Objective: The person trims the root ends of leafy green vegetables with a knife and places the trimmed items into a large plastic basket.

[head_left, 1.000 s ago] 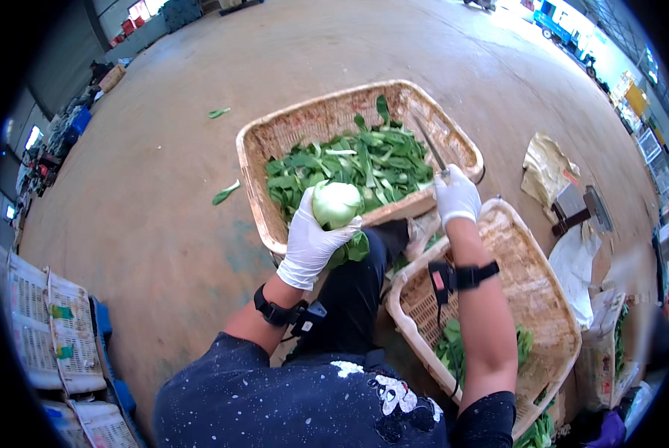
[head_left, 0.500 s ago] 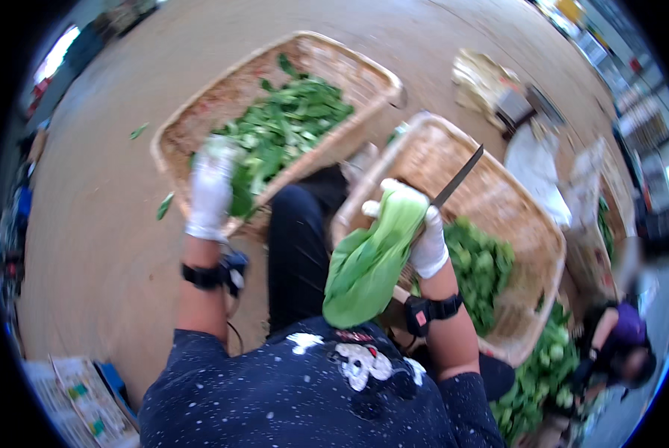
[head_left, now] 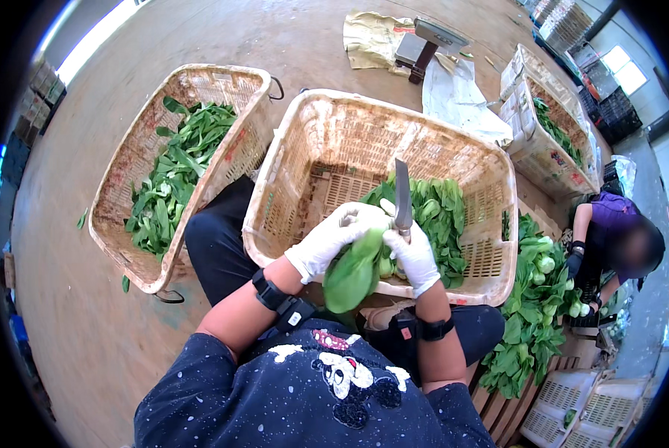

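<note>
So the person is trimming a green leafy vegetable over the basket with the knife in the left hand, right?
Not quite: the head view shows the knife in the right hand. The left hand grips the leafy vegetable over the basket.

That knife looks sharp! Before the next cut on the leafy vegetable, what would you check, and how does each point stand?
1. Knife gripped by right hand: ok.
2. Blade pointing away from the body: ok.
3. Leafy vegetable steadied by left hand: ok.
4. Left fingers clear of the edge: cannot tell.
5. Both hands gloved: ok.
6. Basket below to catch pieces: ok.
</note>
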Demonstrator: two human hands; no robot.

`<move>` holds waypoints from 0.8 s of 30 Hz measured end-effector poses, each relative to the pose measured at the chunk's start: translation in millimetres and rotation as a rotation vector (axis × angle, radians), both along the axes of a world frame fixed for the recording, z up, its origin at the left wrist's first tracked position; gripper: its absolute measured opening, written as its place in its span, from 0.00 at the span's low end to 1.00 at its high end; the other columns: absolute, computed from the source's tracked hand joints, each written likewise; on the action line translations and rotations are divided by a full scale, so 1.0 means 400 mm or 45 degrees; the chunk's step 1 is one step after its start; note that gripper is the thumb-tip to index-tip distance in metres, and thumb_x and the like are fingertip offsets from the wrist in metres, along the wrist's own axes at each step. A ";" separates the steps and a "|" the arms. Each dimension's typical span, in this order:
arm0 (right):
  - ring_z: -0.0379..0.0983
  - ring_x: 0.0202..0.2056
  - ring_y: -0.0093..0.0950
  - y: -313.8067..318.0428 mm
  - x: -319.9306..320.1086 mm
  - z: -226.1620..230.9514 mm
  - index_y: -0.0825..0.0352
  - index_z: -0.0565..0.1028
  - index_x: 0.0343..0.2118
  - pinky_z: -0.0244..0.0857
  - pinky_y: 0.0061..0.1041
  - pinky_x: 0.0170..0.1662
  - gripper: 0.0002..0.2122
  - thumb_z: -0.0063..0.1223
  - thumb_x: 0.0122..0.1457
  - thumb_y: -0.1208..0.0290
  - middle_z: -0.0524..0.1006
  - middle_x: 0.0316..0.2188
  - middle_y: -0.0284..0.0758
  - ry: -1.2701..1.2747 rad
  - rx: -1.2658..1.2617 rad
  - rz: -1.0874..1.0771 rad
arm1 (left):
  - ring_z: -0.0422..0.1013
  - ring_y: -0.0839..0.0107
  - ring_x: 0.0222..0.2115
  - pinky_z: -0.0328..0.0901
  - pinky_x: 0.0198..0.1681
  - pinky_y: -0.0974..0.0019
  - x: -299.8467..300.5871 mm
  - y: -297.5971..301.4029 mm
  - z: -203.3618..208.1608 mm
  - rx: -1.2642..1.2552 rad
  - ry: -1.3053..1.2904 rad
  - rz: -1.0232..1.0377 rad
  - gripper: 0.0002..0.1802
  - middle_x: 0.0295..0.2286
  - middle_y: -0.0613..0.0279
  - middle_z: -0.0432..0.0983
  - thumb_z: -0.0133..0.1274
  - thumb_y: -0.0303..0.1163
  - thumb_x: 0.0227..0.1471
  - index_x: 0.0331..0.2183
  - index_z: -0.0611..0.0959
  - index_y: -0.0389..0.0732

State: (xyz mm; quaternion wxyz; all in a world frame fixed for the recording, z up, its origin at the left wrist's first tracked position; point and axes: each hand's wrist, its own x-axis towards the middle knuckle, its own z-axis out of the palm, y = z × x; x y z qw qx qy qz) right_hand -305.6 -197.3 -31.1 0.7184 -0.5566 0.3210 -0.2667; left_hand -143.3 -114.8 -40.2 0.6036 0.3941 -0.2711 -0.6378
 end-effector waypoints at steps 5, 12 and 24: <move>0.70 0.50 0.26 -0.007 -0.030 -0.075 0.71 0.66 0.54 0.63 0.27 0.55 0.27 0.63 0.52 0.69 0.72 0.50 0.36 -0.492 0.120 0.120 | 0.68 0.73 0.48 0.62 0.54 0.66 -0.012 -0.006 0.030 -0.067 -0.108 -0.168 0.30 0.48 0.62 0.70 0.62 0.26 0.46 0.51 0.71 0.37; 0.71 0.47 0.26 -0.038 -0.049 -0.052 0.71 0.71 0.50 0.64 0.27 0.52 0.24 0.56 0.55 0.59 0.76 0.44 0.37 -0.344 0.540 0.539 | 0.69 0.71 0.47 0.62 0.52 0.66 0.032 0.052 0.056 -0.125 -0.784 -0.037 0.21 0.45 0.58 0.74 0.51 0.25 0.49 0.47 0.75 0.33; 0.73 0.38 0.20 -0.122 -0.915 0.122 0.68 0.74 0.46 0.66 0.22 0.43 0.18 0.59 0.57 0.61 0.78 0.39 0.31 0.597 -0.789 -1.141 | 0.62 0.63 0.52 0.56 0.55 0.52 0.587 0.103 0.139 0.132 -0.665 1.397 0.27 0.53 0.56 0.64 0.46 0.39 0.56 0.56 0.65 0.43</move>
